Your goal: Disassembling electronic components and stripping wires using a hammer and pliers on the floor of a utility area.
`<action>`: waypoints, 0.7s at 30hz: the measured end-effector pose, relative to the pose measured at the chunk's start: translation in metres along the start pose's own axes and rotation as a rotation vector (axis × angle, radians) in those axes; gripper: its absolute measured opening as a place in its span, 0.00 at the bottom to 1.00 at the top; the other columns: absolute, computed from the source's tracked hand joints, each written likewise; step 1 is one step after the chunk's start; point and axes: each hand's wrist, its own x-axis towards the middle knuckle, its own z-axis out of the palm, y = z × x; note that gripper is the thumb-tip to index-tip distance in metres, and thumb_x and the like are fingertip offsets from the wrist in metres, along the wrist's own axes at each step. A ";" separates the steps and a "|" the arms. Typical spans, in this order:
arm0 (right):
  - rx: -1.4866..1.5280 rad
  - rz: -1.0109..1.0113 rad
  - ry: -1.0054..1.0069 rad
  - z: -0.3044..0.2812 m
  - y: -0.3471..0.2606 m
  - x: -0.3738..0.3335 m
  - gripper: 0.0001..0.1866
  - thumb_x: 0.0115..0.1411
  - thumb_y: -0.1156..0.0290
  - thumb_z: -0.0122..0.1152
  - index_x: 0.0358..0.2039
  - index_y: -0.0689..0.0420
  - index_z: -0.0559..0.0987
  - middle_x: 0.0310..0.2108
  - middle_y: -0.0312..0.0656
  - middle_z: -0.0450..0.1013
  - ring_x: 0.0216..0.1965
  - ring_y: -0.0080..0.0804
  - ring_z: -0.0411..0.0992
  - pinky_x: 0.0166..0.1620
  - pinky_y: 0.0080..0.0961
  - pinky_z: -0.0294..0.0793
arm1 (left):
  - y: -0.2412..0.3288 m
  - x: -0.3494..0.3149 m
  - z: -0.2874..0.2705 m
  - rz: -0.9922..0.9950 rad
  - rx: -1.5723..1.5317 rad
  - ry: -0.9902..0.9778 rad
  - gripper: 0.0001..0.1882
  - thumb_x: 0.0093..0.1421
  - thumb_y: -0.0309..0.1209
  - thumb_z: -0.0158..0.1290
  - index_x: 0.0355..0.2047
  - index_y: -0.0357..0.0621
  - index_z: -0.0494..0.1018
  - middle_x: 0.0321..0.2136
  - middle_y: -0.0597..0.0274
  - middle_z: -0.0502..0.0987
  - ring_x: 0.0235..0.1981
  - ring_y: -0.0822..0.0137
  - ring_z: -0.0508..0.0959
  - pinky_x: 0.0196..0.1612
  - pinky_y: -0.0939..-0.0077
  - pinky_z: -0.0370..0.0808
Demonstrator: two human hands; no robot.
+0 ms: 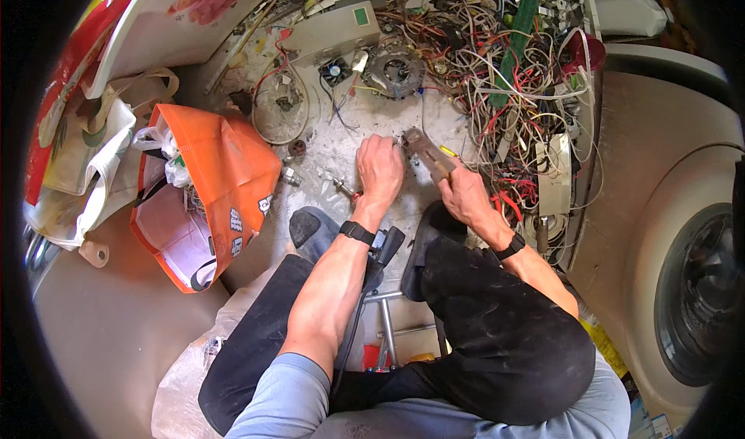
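Right of the open orange fabric bag (233, 164), the right hand (464, 192) grips a worn, flat, brownish metal tool (427, 155). The left hand (380, 167), nearer the bag, is bunched downward; whether it pinches anything I cannot tell. A tangle of multicoloured wires (475, 74) lies farther right of the bag.

Your tool (427, 154) looks like dull, scuffed metal. The orange bag (225, 164) on the left is sheeny, creased fabric; the wires (481, 70) far right wear smooth plastic. Your trousers (497, 323) are matt, dusty cloth, and the floor (317, 195) looks gritty.
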 end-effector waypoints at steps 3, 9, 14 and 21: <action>0.043 0.084 -0.068 -0.009 0.004 -0.002 0.21 0.63 0.72 0.56 0.57 0.57 0.74 0.35 0.65 0.77 0.38 0.68 0.77 0.40 0.54 0.77 | -0.001 -0.005 -0.003 -0.019 -0.001 0.068 0.03 0.58 0.26 0.57 0.33 0.41 0.78 0.33 0.52 0.76 0.40 0.47 0.75 0.45 0.52 0.71; -0.013 0.058 -0.092 -0.002 0.005 0.006 0.17 0.64 0.71 0.56 0.52 0.62 0.75 0.34 0.66 0.77 0.38 0.67 0.77 0.41 0.55 0.77 | 0.005 -0.007 -0.009 -0.093 -0.027 0.021 0.05 0.58 0.26 0.58 0.35 0.41 0.78 0.34 0.51 0.75 0.41 0.46 0.75 0.46 0.51 0.71; -0.083 0.071 -0.078 0.008 0.022 -0.003 0.14 0.67 0.65 0.61 0.45 0.62 0.78 0.24 0.57 0.74 0.27 0.59 0.74 0.32 0.45 0.73 | 0.011 -0.003 -0.009 -0.083 -0.048 0.022 0.08 0.58 0.26 0.59 0.38 0.42 0.79 0.36 0.51 0.76 0.42 0.46 0.75 0.47 0.51 0.71; 0.080 0.097 0.006 -0.013 0.007 -0.016 0.14 0.67 0.63 0.60 0.47 0.60 0.78 0.24 0.55 0.75 0.28 0.56 0.76 0.34 0.44 0.74 | 0.014 0.006 -0.001 -0.062 -0.079 0.034 0.12 0.58 0.28 0.61 0.43 0.43 0.80 0.36 0.53 0.76 0.43 0.48 0.76 0.47 0.53 0.71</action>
